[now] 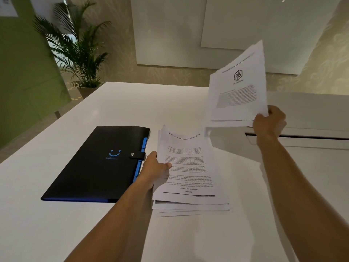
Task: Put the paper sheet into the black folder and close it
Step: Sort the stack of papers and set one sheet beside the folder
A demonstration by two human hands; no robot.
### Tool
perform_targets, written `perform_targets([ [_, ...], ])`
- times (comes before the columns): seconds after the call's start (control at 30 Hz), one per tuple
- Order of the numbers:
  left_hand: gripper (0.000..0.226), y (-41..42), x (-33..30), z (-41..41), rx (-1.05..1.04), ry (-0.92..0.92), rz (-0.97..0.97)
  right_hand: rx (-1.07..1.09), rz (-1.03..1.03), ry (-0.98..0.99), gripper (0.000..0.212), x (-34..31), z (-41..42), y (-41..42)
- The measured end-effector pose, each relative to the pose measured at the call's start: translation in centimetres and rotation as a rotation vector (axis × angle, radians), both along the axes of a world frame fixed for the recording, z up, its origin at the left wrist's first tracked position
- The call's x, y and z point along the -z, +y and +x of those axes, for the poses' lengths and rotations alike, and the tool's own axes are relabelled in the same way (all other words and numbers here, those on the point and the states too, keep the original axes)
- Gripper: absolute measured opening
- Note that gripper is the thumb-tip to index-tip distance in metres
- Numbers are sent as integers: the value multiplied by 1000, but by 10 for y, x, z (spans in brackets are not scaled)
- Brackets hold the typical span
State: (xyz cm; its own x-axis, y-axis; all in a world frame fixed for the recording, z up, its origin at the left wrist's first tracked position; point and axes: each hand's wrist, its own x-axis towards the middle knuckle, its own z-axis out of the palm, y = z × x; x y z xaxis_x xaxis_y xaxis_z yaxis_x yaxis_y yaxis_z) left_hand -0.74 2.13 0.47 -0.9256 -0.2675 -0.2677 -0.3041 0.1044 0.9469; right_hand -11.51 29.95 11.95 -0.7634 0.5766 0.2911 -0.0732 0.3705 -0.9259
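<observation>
A black folder [98, 165] with a blue smile logo and blue tabs lies closed on the white table, its strap snapped shut. Right of it sits a stack of printed paper sheets [190, 171]. My left hand [155, 170] grips the stack's left edge, thumb on top, bending the upper sheets upward. My right hand [269, 121] holds a few printed sheets with a logo [238, 86] by their lower right corner, lifted above the table to the right.
The white table [56, 233] stretches left and toward me. A raised white ledge with a dark slot [309, 137] lies at the right. A potted palm [79, 48] stands beyond the table's far left corner.
</observation>
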Motion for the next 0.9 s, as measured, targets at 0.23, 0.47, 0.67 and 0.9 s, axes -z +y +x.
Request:
perform_targets([
  [0.23,30,-3,4,-2,-12,-6,-16,-375,-395,-192,24,46,33,-7],
  [0.47,17,-3,3,1,-10,13,-107,-499,-260,-525,21,125,74,-19],
  [0.67,35,-7,3,-9,-73,-104,-61,-491,0,-531,25,130,102,-22],
  [0.9,59,-7,6,-6,-24,-53,-50,-674,189,-545,8,110,116,-29],
])
